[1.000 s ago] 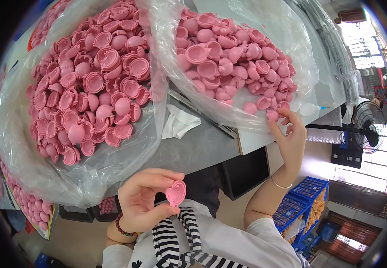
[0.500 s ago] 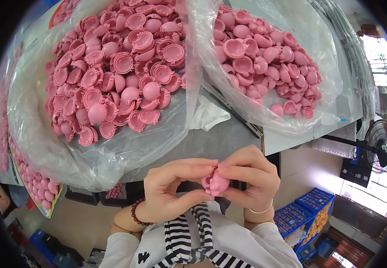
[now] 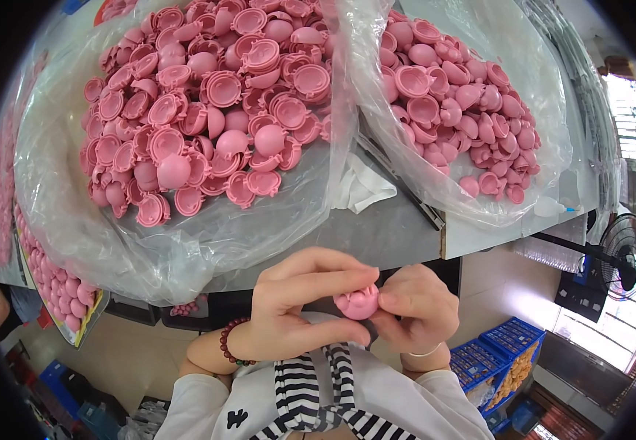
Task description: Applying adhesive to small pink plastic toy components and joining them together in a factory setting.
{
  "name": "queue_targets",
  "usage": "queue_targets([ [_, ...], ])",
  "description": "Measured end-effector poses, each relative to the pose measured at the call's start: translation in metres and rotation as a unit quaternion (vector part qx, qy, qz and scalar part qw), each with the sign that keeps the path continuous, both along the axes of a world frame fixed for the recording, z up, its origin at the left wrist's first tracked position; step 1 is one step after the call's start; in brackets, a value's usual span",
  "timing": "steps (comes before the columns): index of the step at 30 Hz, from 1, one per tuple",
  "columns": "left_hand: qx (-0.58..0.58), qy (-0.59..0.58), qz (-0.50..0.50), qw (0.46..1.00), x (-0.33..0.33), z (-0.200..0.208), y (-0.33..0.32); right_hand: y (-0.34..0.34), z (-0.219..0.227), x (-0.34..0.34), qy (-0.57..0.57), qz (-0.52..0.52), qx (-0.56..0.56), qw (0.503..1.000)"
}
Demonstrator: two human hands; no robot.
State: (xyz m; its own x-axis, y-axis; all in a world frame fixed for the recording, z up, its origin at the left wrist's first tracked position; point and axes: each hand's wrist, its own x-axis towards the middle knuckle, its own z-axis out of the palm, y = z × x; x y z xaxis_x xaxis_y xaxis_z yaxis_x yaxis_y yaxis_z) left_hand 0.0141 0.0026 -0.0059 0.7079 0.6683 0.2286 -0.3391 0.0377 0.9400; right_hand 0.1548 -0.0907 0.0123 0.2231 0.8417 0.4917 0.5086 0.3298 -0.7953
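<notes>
Head view: only view supplied; places given rel. to the white cloth (image 3: 364, 187) on the grey table (image 3: 377, 233).
Pink piece (image 3: 357, 303): nearer the wearer than cloth, roughly in line w/ it, held up in the air betw. both hands; looks rounded, w/ a ragged seam along its top.
Left hand (image 3: 285, 308): nearer the wearer than cloth, a little to its L; index and thumb narrowed round the piece, fingertip at top, thumb at underside (other fingers partly hidden, contact can't tell).
Right hand (image 3: 422, 312): nearer than cloth, to its R; fingers curled in, index and thumb pinched at the piece's R side.
Change: 1 s ago L held one half-shell, R was out at the right heap; 0.5 s ago a gap showed in the joined piece, now less gap visible.
Meaning: in my judgement, two parts now handled as one unit, seam nearly together; full closure not confirmed.
Left heap (image 3: 224, 89): L of and beyond cloth, half-shells in clear bag (image 3: 134, 253).
Right heap (image 3: 468, 95): R of and beyond cloth, similar pink parts, also bagged.
Metal rail (image 3: 399, 180): just R of cloth.
</notes>
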Motion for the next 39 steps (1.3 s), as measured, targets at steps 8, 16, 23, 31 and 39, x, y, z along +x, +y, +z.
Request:
queue_targets([
  [8,0.067,-0.02,-0.001,0.998,0.0,-0.004,0.007,-0.002,-0.012,-0.005,-0.051,-0.018,0.061,0.997],
  [16,-0.103,-0.082,-0.092,0.987,-0.005,-0.005,0.009,-0.034,-0.03,0.09,-0.151,-0.5,0.144,0.841],
  [23,-0.361,-0.158,-0.221,0.892,-0.004,-0.003,0.006,-0.078,-0.046,0.223,-0.008,-0.588,0.041,0.808],
  [31,-0.457,-0.067,-0.197,0.865,-0.003,0.015,0.008,-0.076,-0.029,0.234,0.0,-0.541,-0.057,0.839],
  [39,-0.186,-0.124,-0.178,0.958,-0.016,-0.004,0.013,-0.013,-0.017,0.09,0.095,-0.385,0.189,0.898],
])
